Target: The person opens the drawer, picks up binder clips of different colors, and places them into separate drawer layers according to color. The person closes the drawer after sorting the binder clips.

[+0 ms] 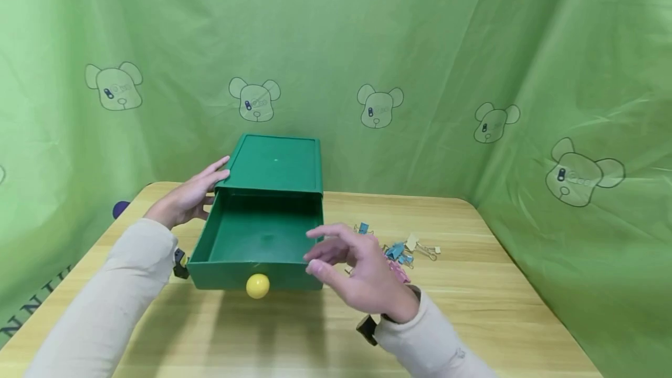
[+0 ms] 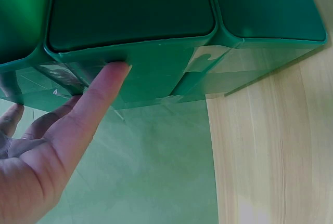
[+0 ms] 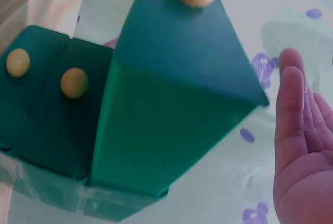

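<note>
A green drawer cabinet (image 1: 275,162) stands on the table, its top drawer (image 1: 220,276) pulled out towards me and bare inside. A round yellow knob (image 1: 258,286) sits on the drawer's front. My left hand (image 1: 186,197) rests against the cabinet's left side with extended fingers; in the left wrist view a fingertip touches the green wall just below a rim. By the drawer's front right corner is my right hand (image 1: 362,267), its fingers loosely bent and holding nothing. The right wrist view shows that hand apart from the drawer. Two closed lower drawers (image 3: 47,99) appear there too.
Blue, pink and pale yellow binder clips (image 1: 396,251) lie in a loose pile right of the cabinet, partly behind my right hand. Green curtain (image 1: 420,45) with bear-head prints hangs behind and beside the wooden table (image 1: 472,296).
</note>
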{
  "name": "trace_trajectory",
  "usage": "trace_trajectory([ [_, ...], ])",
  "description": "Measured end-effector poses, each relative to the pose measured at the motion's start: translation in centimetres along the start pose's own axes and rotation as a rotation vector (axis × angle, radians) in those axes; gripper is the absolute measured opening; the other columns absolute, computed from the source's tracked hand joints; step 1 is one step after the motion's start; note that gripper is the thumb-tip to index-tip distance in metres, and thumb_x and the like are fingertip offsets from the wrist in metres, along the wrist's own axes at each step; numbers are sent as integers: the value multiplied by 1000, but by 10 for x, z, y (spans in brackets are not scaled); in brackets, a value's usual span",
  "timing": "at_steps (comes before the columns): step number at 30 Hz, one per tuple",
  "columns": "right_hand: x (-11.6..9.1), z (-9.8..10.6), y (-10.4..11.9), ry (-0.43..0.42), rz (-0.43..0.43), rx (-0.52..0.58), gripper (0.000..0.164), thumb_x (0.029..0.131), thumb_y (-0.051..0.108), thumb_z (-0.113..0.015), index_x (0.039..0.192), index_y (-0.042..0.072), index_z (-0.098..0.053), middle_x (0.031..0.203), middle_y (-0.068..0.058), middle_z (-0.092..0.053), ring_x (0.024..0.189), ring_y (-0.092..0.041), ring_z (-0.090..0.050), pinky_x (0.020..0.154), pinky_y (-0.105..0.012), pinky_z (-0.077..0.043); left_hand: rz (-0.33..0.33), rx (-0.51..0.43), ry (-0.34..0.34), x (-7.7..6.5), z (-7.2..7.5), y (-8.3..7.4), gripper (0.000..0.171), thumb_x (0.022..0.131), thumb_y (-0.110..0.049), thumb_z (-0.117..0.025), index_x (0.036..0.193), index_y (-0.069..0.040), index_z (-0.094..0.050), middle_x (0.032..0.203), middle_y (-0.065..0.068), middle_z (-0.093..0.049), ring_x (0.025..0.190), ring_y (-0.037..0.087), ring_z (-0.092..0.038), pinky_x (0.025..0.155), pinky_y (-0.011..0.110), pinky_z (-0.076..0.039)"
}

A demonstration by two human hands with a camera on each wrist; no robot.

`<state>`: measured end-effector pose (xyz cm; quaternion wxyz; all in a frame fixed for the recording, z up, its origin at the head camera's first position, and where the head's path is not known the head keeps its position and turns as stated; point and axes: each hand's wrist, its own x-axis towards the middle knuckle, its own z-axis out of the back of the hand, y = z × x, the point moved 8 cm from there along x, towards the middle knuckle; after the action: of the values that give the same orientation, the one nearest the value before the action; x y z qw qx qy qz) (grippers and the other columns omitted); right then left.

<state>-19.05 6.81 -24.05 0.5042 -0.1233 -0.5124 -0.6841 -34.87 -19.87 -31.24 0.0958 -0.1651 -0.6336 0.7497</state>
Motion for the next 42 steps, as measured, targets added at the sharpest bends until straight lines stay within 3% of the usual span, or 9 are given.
trace_trajectory([
  [8, 1, 33, -30, -150, -79, -62, 28, 86, -11, -61, 113, -6, -59, 86, -17, -69, 71, -23, -68, 60, -30, -56, -6, 1, 0, 0, 1, 0, 71, 102, -52, -37, 154, -38, 10, 158, 26, -1, 137, 55, -17, 94, 65, -42],
  [17, -11, 59, -91, -215, -366, -177, 24, 90, 4, -66, 114, -2, -62, 90, -13, -69, 75, -26, -67, 68, -31, -57, -6, -6, -6, -1, 3, 0, 71, 102, -51, -37, 154, -38, 10, 159, 23, 3, 138, 56, -16, 94, 65, -42],
  [23, -25, 68, -128, -220, -526, -276, 24, 90, 8, -68, 113, 3, -63, 93, -9, -69, 80, -21, -66, 73, -32, -56, -6, 0, -10, -1, 3, 1, 71, 102, -51, -37, 154, -39, 9, 160, 20, 5, 138, 56, -16, 93, 64, -43],
  [29, -41, 67, -160, -130, -664, -372, 23, 90, 13, -69, 112, 6, -64, 97, -6, -68, 82, -21, -66, 71, -34, -56, -8, 3, -9, -1, 3, 0, 71, 102, -52, -37, 154, -40, 9, 161, 17, 7, 138, 55, -16, 94, 65, -42],
  [37, -58, 57, -184, 92, -643, -549, 22, 89, 12, -71, 109, 5, -66, 99, -7, -68, 80, -16, -64, 71, -32, -56, -5, 10, -11, 0, 1, 0, 71, 101, -53, -37, 154, -39, 9, 160, 18, 5, 139, 55, -14, 96, 67, -39],
  [42, -68, 52, -194, 190, -678, -604, 29, 86, 11, -73, 114, 4, -66, 105, -9, -67, 94, -27, -65, 80, -39, -55, -3, 14, -15, 0, 1, 1, 71, 101, -53, -37, 154, -39, 9, 161, 17, 7, 138, 55, -14, 96, 68, -38],
])
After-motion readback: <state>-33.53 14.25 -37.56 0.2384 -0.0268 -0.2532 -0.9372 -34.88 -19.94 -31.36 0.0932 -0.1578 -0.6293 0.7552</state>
